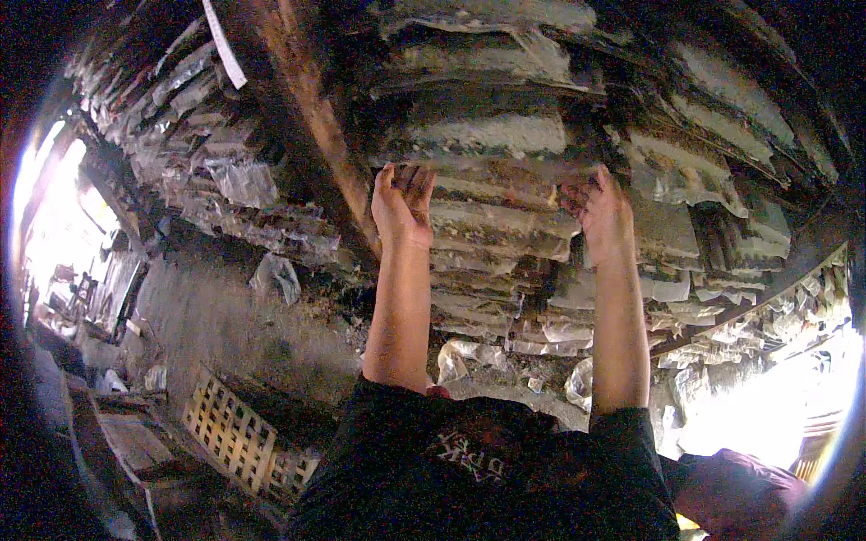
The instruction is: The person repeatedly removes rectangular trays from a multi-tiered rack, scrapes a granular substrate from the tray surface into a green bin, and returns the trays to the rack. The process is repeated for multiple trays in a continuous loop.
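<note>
Both my arms reach up in front of me, hands level and apart, among rows of flat grey-brown slabs that look wrapped in clear plastic. My left hand (403,206) has its fingers curled at the left end of a long, blurred slab (496,169). At the right end, my right hand (603,215) is closed in the same way, its fingertips partly lost in shadow. The slab spans the gap between the hands. What the slab is made of cannot be made out. Just above it lies a paler slab (487,135) in the row.
A brown wooden beam (316,117) slants down beside my left hand. More layered slabs (713,180) stand at the right. Loose clear plastic (276,276) hangs at the left. A yellowish lattice crate (230,428) sits lower left. Someone in dark maroon clothing (744,491) is at the lower right.
</note>
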`<act>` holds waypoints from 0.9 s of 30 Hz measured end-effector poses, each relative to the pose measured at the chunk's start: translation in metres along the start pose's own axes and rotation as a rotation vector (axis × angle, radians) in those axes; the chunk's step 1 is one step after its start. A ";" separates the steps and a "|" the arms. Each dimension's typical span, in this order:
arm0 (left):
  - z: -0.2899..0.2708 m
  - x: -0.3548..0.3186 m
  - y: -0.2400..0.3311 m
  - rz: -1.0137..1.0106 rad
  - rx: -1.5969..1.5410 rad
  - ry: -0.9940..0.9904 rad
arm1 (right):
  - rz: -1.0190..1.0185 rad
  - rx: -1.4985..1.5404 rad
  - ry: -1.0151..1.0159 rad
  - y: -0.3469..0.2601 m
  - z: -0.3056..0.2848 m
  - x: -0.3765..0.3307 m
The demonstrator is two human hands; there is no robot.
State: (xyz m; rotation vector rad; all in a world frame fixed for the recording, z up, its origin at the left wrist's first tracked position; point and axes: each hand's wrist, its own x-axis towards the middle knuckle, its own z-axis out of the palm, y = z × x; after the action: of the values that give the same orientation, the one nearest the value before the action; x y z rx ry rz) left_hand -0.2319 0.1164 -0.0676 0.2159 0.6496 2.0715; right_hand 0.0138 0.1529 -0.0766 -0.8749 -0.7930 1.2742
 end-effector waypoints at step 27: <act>-0.055 0.008 0.077 -0.171 0.167 -0.184 | -0.121 0.366 0.032 0.000 0.028 -0.057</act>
State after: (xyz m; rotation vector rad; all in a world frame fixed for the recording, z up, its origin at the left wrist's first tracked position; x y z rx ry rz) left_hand -0.3136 0.0694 -0.0743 0.4272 0.7029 1.8107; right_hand -0.0180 0.0989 -0.0647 -0.5426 -0.5540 1.2441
